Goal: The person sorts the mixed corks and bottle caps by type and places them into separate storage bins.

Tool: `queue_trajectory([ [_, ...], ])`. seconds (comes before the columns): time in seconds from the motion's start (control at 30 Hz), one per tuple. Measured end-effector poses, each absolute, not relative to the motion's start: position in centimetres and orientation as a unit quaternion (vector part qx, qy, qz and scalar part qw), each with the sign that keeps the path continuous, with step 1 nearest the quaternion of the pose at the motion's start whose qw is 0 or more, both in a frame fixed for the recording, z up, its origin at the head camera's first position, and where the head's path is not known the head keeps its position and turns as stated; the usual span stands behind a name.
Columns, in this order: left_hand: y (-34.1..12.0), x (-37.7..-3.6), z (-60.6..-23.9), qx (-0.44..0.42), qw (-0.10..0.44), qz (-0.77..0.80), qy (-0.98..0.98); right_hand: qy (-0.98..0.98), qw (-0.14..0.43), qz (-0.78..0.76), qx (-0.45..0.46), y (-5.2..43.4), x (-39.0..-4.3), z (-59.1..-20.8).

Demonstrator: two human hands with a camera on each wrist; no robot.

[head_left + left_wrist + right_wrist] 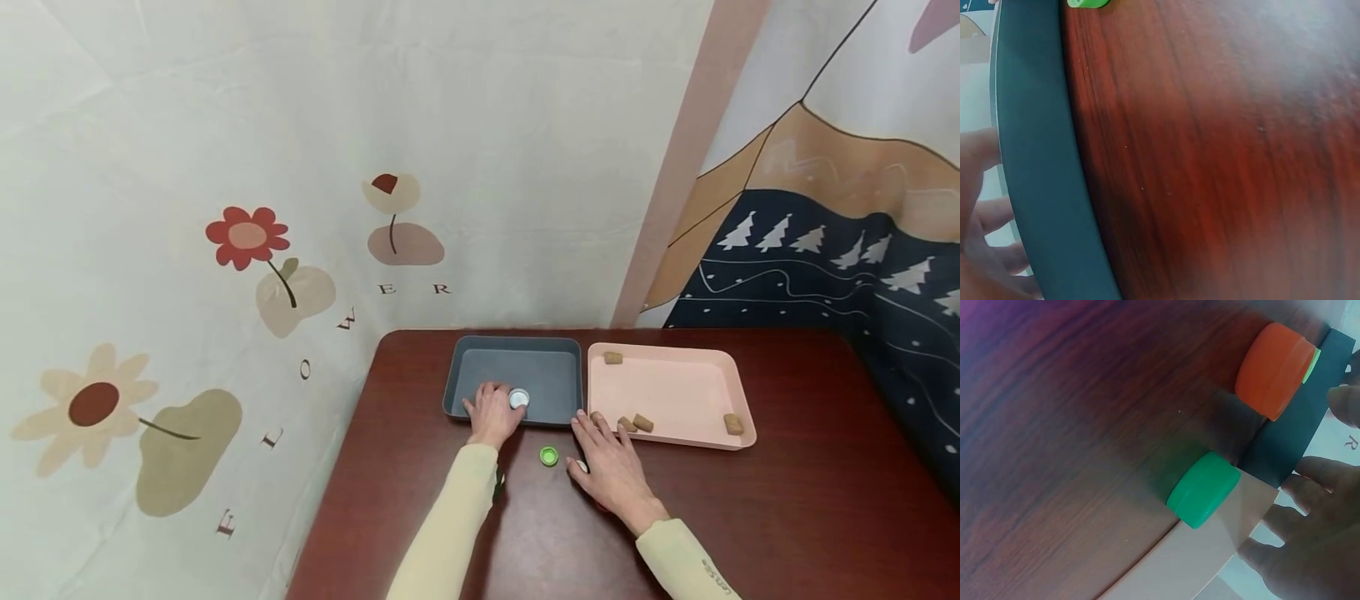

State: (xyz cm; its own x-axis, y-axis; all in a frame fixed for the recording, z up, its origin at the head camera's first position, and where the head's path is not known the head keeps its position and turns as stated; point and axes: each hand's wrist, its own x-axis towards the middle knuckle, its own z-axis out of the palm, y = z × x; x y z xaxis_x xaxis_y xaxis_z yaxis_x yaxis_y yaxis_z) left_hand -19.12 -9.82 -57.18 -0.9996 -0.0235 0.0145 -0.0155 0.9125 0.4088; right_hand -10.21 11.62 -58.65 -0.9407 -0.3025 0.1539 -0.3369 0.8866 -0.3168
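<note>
We see the left hand (491, 412) reaching over the near rim of the grey tray (517, 346), its fingers curled around a white bottle cap (519, 398). The cap is a short round disc with no long axis; its open, hollow side faces up, and it looks pale white with a slightly bluish inside. It sits just inside the tray's near wall, toward the near right corner, and whether it already rests on the tray floor we cannot tell. In the left wrist view only blurred fingers (988, 212) show beyond the dark tray wall (1041, 175).

The right hand (611, 467) lies flat on the dark red wooden table (787, 517), fingers straight and spread, with nothing in its grip. Its fingertips reach the near left corner of the pink tray (675, 387). A small white piece shows at the thumb side of this hand, too hidden to name.

A green bottle cap (549, 456) lies on the table between the two hands, open side up, touching neither. In the right wrist view a green cap (1204, 489) lies against the pink tray's edge, and an orange cap (1272, 369) lies beyond it beside the grey tray, both flat on the table.

Four brown corks (643, 422) lie on their sides in the pink tray: one at the far left corner, two near the front left, one at the front right.
</note>
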Motion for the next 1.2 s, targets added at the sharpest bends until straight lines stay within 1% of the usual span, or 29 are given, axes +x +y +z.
queue_trajectory([
  [0.27,-10.4,-17.7,-57.6,-0.038,0.064,-0.246,-0.966,-0.969,0.048,0.182,0.161,11.8,-10.2,-58.6],
  [0.37,-10.6,-17.0,-57.8,-0.065,0.091,-0.262,-0.959,-0.965,0.058,0.198,0.159,12.1,-10.3,-58.4],
  [0.53,-10.9,-16.0,-57.7,-0.101,0.144,-0.281,-0.944,-0.957,0.092,0.228,0.153,12.8,-10.4,-58.0],
  [0.67,-11.1,-15.1,-57.5,-0.12,0.174,-0.292,-0.932,-0.953,0.092,0.253,0.137,13.7,-10.5,-57.6],
  [0.83,-11.3,-14.1,-57.3,-0.148,0.2,-0.301,-0.921,-0.951,0.08,0.275,0.112,15.0,-10.2,-57.3],
  [1.2,-11.3,-12.1,-57.7,-0.189,0.236,-0.281,-0.911,-0.946,0.084,0.304,0.073,17.9,-9.1,-57.6],
])
